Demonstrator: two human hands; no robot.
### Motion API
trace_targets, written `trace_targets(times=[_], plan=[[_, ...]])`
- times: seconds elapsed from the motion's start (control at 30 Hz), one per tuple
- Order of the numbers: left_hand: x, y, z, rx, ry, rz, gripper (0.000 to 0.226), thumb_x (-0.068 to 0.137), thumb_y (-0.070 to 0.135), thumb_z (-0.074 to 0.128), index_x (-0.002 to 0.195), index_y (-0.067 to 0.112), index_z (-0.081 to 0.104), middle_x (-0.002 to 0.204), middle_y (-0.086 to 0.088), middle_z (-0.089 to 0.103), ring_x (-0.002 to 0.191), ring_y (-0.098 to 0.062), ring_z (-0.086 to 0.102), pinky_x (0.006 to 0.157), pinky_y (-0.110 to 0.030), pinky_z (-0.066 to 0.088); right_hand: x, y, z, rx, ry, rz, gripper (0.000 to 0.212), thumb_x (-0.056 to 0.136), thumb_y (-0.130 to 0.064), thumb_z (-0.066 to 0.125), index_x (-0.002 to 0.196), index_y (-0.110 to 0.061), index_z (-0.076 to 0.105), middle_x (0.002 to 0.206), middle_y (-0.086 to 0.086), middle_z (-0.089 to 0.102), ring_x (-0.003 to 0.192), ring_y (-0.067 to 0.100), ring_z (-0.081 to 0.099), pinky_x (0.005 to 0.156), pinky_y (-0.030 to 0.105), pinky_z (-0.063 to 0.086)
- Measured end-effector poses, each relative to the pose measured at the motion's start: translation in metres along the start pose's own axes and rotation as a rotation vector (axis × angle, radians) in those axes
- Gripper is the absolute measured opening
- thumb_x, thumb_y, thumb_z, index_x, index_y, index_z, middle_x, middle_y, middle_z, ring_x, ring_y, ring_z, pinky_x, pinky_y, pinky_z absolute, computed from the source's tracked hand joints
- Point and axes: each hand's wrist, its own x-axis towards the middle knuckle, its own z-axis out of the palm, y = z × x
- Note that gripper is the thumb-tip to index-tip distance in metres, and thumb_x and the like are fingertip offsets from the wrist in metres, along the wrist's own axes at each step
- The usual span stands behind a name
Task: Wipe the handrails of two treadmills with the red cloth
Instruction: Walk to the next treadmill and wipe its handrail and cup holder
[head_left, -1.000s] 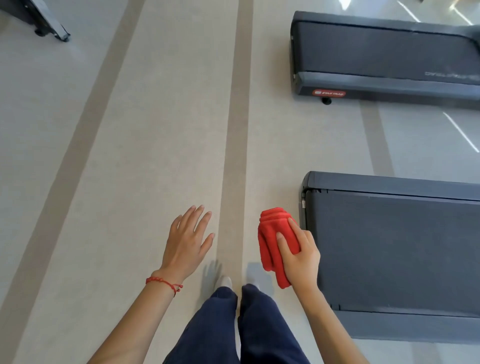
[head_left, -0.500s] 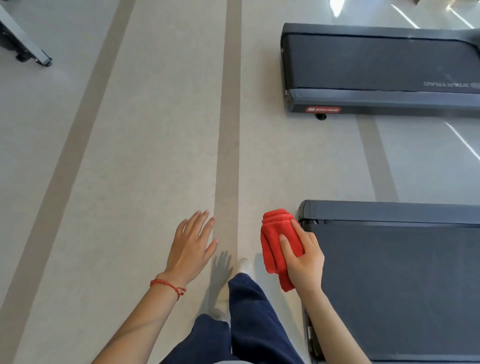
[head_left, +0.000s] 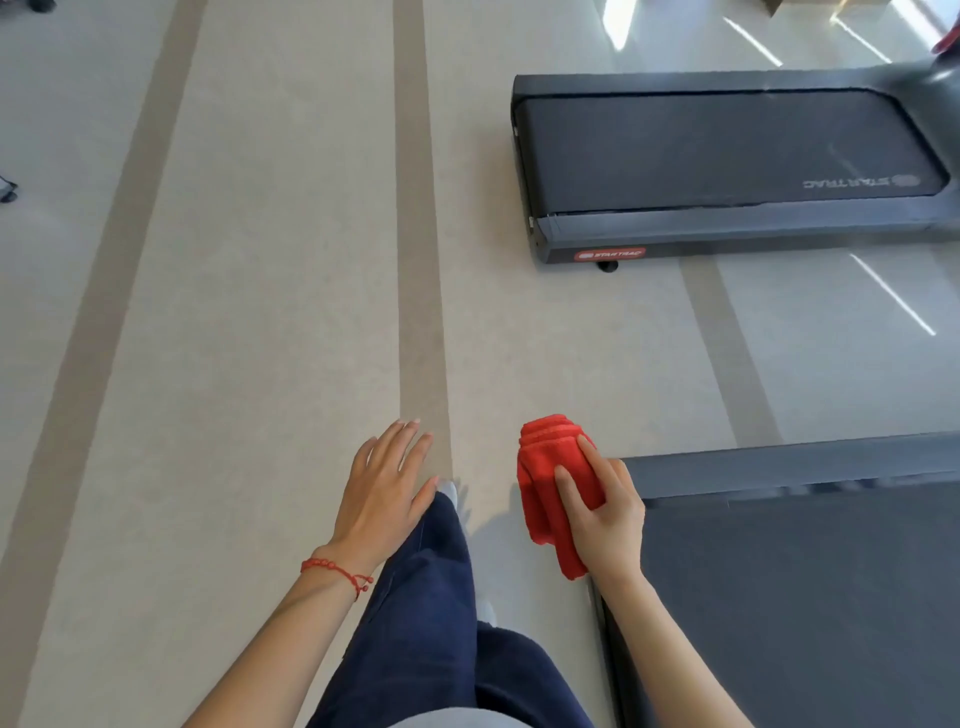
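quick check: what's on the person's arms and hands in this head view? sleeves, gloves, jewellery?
Both forearms are bare, with no sleeves in view and no gloves. The left hand has a thin red beaded string bracelet at the wrist. The right hand shows no ring, watch or bracelet.

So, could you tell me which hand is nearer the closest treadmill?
Right. The right hand, gripping the red cloth, is over the treadmill's rear corner; the left hand hangs open over the floor.
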Motion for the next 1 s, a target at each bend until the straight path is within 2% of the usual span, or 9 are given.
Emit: trace_targets(times=[0.13, 0.17, 0.23, 0.3, 0.47, 0.53, 0.7, 0.87, 1.0], plan=[[0.071, -0.013, -0.02, -0.006, 0.015, 0.073, 0.045, 0.091, 0.031, 0.039, 0.115, 0.0, 0.061, 0.123, -0.02, 0.059, 0.113, -0.036, 0.056, 0.09, -0.052, 0.046, 0.053, -0.018, 0.012, 0.017, 0.066, 0.04, 0.039, 0.085, -0.032, 0.062, 0.123, -0.034, 0.054, 0.098, -0.016, 0.056, 0.091, -0.004, 0.056, 0.072, 0.008, 0.037], [0.088, -0.017, -0.026, -0.002, 0.016, 0.089, 0.046, 0.093, 0.031, 0.035, 0.115, 0.0, 0.061, 0.123, -0.021, 0.059, 0.113, -0.037, 0.056, 0.09, -0.053, 0.046, 0.067, -0.024, 0.016, 0.022, 0.083, 0.05, 0.038, 0.085, -0.032, 0.062, 0.122, -0.037, 0.054, 0.098, -0.019, 0.055, 0.092, -0.008, 0.055, 0.072, 0.008, 0.037], [0.12, -0.024, -0.04, 0.006, 0.008, 0.12, 0.062, 0.098, 0.039, 0.016, 0.117, 0.0, 0.06, 0.124, -0.02, 0.058, 0.115, -0.037, 0.054, 0.091, -0.053, 0.046, 0.093, -0.033, 0.022, 0.039, 0.109, 0.072, 0.037, 0.085, -0.033, 0.061, 0.12, -0.041, 0.053, 0.098, -0.022, 0.055, 0.095, -0.012, 0.052, 0.073, 0.008, 0.036], [0.151, -0.029, -0.052, 0.012, 0.011, 0.16, 0.069, 0.097, 0.044, 0.01, 0.118, 0.0, 0.059, 0.125, -0.02, 0.058, 0.117, -0.036, 0.053, 0.092, -0.053, 0.045, 0.117, -0.042, 0.029, 0.05, 0.139, 0.09, 0.038, 0.085, -0.035, 0.061, 0.12, -0.044, 0.052, 0.099, -0.023, 0.055, 0.095, -0.012, 0.052, 0.073, 0.008, 0.036], [0.216, -0.026, -0.069, 0.01, -0.007, 0.199, 0.055, 0.089, 0.035, 0.031, 0.117, -0.002, 0.059, 0.123, -0.022, 0.058, 0.116, -0.038, 0.053, 0.092, -0.052, 0.046, 0.165, -0.057, 0.035, 0.064, 0.186, 0.124, 0.038, 0.085, -0.036, 0.061, 0.122, -0.04, 0.053, 0.1, -0.018, 0.056, 0.095, -0.002, 0.056, 0.075, 0.01, 0.037], [0.24, -0.021, -0.074, 0.019, -0.019, 0.226, 0.056, 0.09, 0.037, 0.029, 0.117, -0.003, 0.059, 0.122, -0.022, 0.059, 0.114, -0.038, 0.055, 0.091, -0.052, 0.047, 0.183, -0.06, 0.033, 0.07, 0.199, 0.133, 0.038, 0.085, -0.035, 0.061, 0.122, -0.04, 0.052, 0.099, -0.016, 0.056, 0.094, -0.001, 0.056, 0.075, 0.012, 0.038], [0.302, -0.006, -0.077, 0.047, -0.048, 0.278, 0.071, 0.097, 0.044, 0.008, 0.119, 0.0, 0.058, 0.125, -0.02, 0.057, 0.116, -0.036, 0.053, 0.092, -0.053, 0.045, 0.238, -0.059, 0.022, 0.079, 0.243, 0.149, 0.039, 0.086, -0.033, 0.06, 0.123, -0.041, 0.051, 0.099, -0.018, 0.053, 0.092, -0.006, 0.053, 0.073, 0.011, 0.037], [0.37, 0.018, -0.078, 0.089, -0.057, 0.304, 0.056, 0.09, 0.038, 0.027, 0.124, 0.003, 0.055, 0.13, -0.017, 0.055, 0.121, -0.034, 0.049, 0.096, -0.049, 0.042, 0.299, -0.05, -0.003, 0.084, 0.264, 0.167, 0.039, 0.087, -0.033, 0.059, 0.12, -0.048, 0.044, 0.105, -0.01, 0.054, 0.091, 0.003, 0.054, 0.077, 0.024, 0.042], [0.419, 0.047, -0.085, 0.105, -0.056, 0.341, 0.057, 0.091, 0.04, 0.025, 0.124, 0.004, 0.055, 0.129, -0.017, 0.055, 0.121, -0.033, 0.049, 0.095, -0.05, 0.042, 0.341, -0.045, -0.027, 0.077, 0.302, 0.17, 0.039, 0.086, -0.033, 0.06, 0.121, -0.044, 0.045, 0.104, -0.009, 0.053, 0.091, 0.006, 0.053, 0.079, 0.028, 0.044]])
